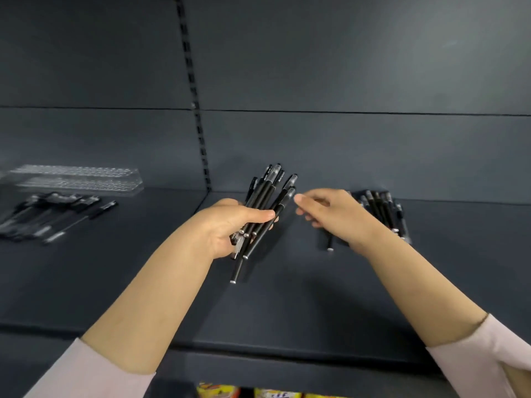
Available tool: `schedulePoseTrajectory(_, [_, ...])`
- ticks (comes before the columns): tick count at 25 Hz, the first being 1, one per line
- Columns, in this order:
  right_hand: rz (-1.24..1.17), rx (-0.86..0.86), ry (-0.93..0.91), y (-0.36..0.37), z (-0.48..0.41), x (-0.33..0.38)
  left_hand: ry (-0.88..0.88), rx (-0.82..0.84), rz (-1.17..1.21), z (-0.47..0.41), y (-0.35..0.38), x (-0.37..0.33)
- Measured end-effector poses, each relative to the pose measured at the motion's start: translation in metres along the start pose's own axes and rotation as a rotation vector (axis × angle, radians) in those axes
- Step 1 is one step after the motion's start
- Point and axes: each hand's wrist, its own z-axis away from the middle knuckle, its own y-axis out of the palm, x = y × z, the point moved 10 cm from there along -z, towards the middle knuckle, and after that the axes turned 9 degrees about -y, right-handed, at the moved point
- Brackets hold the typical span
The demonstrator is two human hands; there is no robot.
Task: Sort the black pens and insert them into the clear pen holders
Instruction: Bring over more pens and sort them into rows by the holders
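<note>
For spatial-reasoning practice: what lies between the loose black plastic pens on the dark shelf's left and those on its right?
Head view: the left hand gripping a bundle of black pens, and the empty right hand.

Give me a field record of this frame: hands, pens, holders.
left hand: grips bundle of black pens, fanned upward
right hand: empty, fingers loosely curled, beside bundle
right pile: loose pens on shelf, behind right hand
left pile: loose pens on shelf
clear holders: behind left pile, blurred
</note>
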Motion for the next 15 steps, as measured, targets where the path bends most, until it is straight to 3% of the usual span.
schedulePoseTrajectory(4, [-0.379,0.087,0.113,0.113,0.007,0.069,0.068,-0.037,0.038,0.055,-0.092,0.017])
schedulePoseTrajectory(10, [-0.555,0.168,0.136,0.287,0.021,0.17,0.116,-0.173,0.11,0.138,-0.271,0.069])
schedulePoseTrajectory(15, [-0.697,0.122,0.183,0.398,0.013,0.225,0.159,-0.261,0.265,0.173,-0.397,0.102])
